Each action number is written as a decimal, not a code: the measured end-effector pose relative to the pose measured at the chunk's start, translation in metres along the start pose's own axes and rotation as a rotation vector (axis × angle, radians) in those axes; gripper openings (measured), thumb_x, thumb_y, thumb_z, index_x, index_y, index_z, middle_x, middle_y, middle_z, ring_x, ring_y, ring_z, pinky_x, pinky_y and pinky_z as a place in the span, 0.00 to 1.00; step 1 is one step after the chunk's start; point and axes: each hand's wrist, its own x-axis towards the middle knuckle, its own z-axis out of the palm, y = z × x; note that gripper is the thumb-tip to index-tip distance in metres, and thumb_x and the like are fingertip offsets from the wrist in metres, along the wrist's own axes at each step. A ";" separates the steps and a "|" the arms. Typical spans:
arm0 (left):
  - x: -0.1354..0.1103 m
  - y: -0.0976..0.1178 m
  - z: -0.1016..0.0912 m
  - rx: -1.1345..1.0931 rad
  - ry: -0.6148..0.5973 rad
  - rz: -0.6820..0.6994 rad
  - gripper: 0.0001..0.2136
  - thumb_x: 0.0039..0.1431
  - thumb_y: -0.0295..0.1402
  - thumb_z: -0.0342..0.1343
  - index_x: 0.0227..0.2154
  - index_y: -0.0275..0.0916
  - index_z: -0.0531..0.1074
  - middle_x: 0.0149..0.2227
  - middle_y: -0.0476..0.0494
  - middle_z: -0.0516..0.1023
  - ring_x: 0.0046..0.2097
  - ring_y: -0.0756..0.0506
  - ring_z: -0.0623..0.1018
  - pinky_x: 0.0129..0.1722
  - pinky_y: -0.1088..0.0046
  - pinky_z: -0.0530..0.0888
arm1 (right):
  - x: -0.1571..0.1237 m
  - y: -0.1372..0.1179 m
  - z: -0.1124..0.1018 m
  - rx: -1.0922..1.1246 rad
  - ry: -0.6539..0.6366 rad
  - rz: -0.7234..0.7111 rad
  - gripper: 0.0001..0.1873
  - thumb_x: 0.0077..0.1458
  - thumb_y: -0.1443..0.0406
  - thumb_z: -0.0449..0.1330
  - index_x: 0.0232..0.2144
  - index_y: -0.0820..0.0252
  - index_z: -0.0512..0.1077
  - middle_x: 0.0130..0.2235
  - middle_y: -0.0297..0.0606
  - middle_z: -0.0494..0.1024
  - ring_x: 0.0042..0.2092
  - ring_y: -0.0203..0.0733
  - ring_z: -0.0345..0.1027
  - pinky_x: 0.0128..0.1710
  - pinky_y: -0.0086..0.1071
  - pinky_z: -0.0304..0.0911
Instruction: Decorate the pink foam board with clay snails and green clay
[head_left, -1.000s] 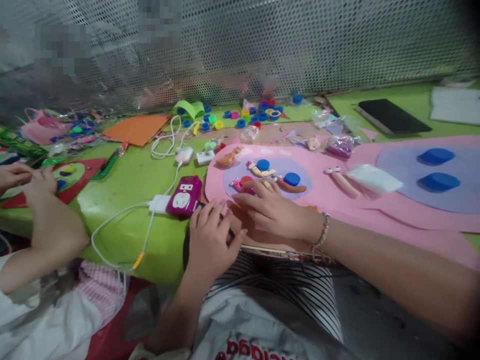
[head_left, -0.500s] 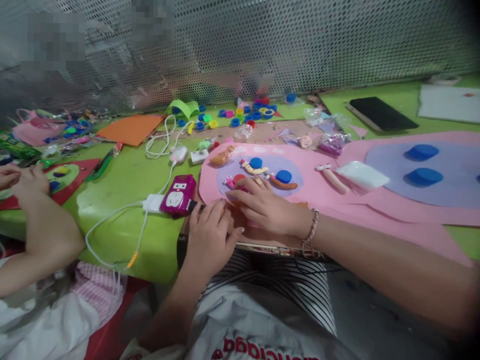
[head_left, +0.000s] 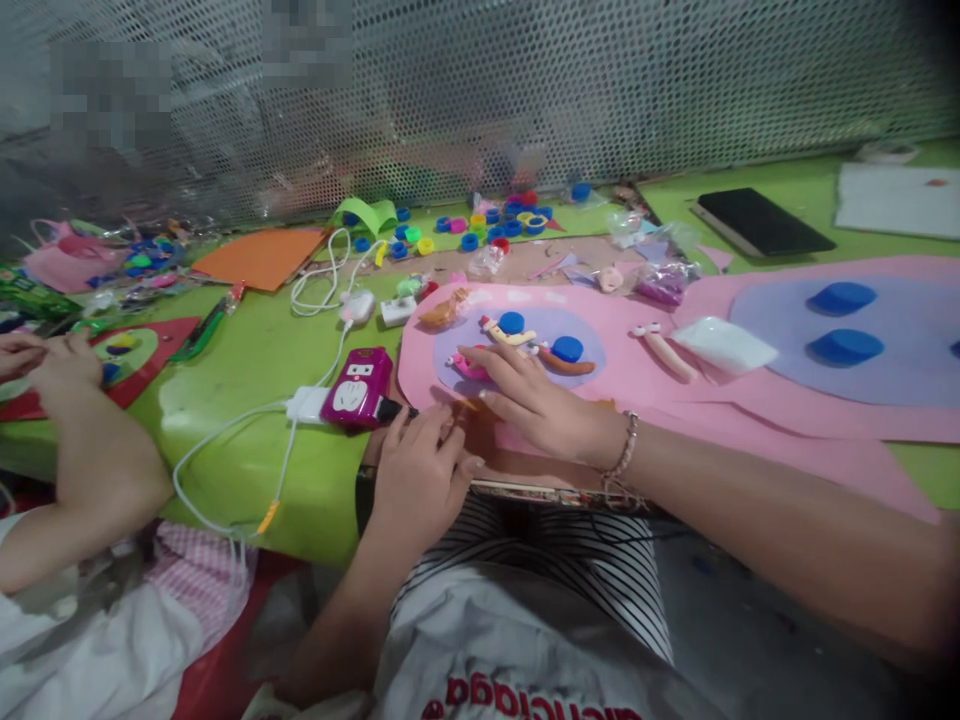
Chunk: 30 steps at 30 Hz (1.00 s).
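Note:
My right hand [head_left: 547,408] lies palm down over the near part of a pink paper shape [head_left: 626,345] with a lilac oval [head_left: 600,335] on it. Its fingers are stretched out and a little apart, tips beside a pink clay figure [head_left: 471,364]. Just beyond it sit a cream clay snail [head_left: 514,335] with a blue cap and a brown clay snail [head_left: 574,366] with a blue cap [head_left: 568,348]. At the table's front edge my left hand [head_left: 421,458] rests with loosely bent, separate fingers, next to a black plug [head_left: 390,409]. Whatever lies beneath both palms is hidden.
A purple power adapter [head_left: 360,388] with white cables lies at left. Several bottle caps [head_left: 469,242] are scattered towards the mesh screen [head_left: 480,100]. A phone [head_left: 763,222] lies at back right. Another person's hands [head_left: 67,362] work over a red card [head_left: 169,345].
My right hand's fingers have shifted slightly right and straightened, uncovering more of the pink clay figure. My left hand has barely moved, its fingers a little more bent.

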 end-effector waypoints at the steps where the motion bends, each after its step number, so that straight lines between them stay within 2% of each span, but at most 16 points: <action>1: 0.000 0.000 0.000 0.001 -0.004 0.001 0.15 0.60 0.34 0.45 0.42 0.34 0.73 0.49 0.34 0.73 0.52 0.39 0.70 0.56 0.51 0.61 | 0.000 0.000 0.000 0.006 0.002 0.009 0.26 0.63 0.59 0.38 0.60 0.64 0.52 0.53 0.50 0.63 0.56 0.51 0.54 0.56 0.50 0.51; 8: -0.003 0.007 0.001 0.019 -0.066 -0.033 0.19 0.61 0.38 0.43 0.46 0.32 0.72 0.53 0.31 0.70 0.55 0.36 0.67 0.57 0.49 0.58 | 0.001 0.000 0.001 -0.024 -0.009 0.018 0.26 0.64 0.58 0.38 0.60 0.63 0.53 0.53 0.49 0.63 0.55 0.52 0.55 0.56 0.52 0.49; 17: -0.005 0.020 0.003 0.020 -0.049 -0.050 0.29 0.61 0.48 0.39 0.52 0.30 0.67 0.56 0.25 0.66 0.59 0.33 0.62 0.58 0.45 0.54 | 0.000 0.001 0.002 -0.011 0.001 0.003 0.26 0.64 0.58 0.38 0.60 0.62 0.53 0.54 0.47 0.63 0.57 0.52 0.53 0.57 0.51 0.49; 20: -0.006 0.024 0.004 0.029 -0.056 -0.078 0.30 0.60 0.50 0.40 0.51 0.30 0.68 0.57 0.23 0.63 0.61 0.32 0.59 0.58 0.46 0.53 | 0.000 0.001 0.002 -0.007 0.009 -0.008 0.25 0.64 0.59 0.39 0.60 0.61 0.53 0.55 0.48 0.63 0.57 0.52 0.53 0.57 0.51 0.48; 26: -0.003 0.030 0.004 0.025 -0.033 -0.103 0.29 0.58 0.52 0.41 0.44 0.30 0.73 0.63 0.23 0.51 0.65 0.29 0.49 0.59 0.45 0.50 | -0.001 0.001 0.003 0.026 0.014 -0.020 0.26 0.64 0.59 0.39 0.61 0.63 0.51 0.57 0.48 0.62 0.59 0.51 0.51 0.59 0.51 0.45; 30: 0.001 0.033 0.003 0.028 -0.047 -0.041 0.30 0.59 0.51 0.40 0.47 0.28 0.71 0.60 0.24 0.59 0.64 0.31 0.53 0.59 0.46 0.52 | -0.001 0.002 0.003 0.084 0.032 0.010 0.26 0.65 0.59 0.38 0.61 0.64 0.51 0.57 0.48 0.61 0.60 0.51 0.50 0.59 0.52 0.46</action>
